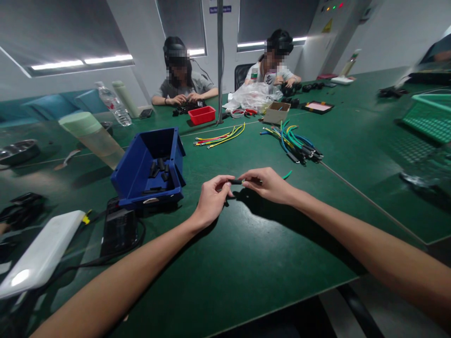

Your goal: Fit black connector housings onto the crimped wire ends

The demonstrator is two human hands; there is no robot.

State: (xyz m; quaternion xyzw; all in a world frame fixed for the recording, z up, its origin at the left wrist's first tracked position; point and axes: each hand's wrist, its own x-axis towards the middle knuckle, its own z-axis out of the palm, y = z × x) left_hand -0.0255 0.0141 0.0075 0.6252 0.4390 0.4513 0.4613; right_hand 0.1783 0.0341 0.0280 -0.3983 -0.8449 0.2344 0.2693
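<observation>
My left hand (pixel 213 195), fingers closed, pinches a short black sleeve (pixel 236 181) above the green table. My right hand (pixel 266 185) is closed at the sleeve's other end. It grips a green wire (pixel 288 175), whose free end shows behind the hand; how far the wire sits in the sleeve is hidden by my fingers. To the left stands a blue bin (pixel 131 164) with several black sleeves (pixel 160 168) inside. Beyond my right hand lies a bundle of green and blue wires (pixel 294 141), some with black sleeves on their ends.
Yellow and red wires (pixel 220 138) lie farther back, before a red tray (pixel 201 115) and a metal pole (pixel 220 61). A cardboard box (pixel 276 113) stands nearby. At left are a phone (pixel 119 227) and a white power bank (pixel 45 249). Two people sit opposite; a green basket (pixel 428 117) is right.
</observation>
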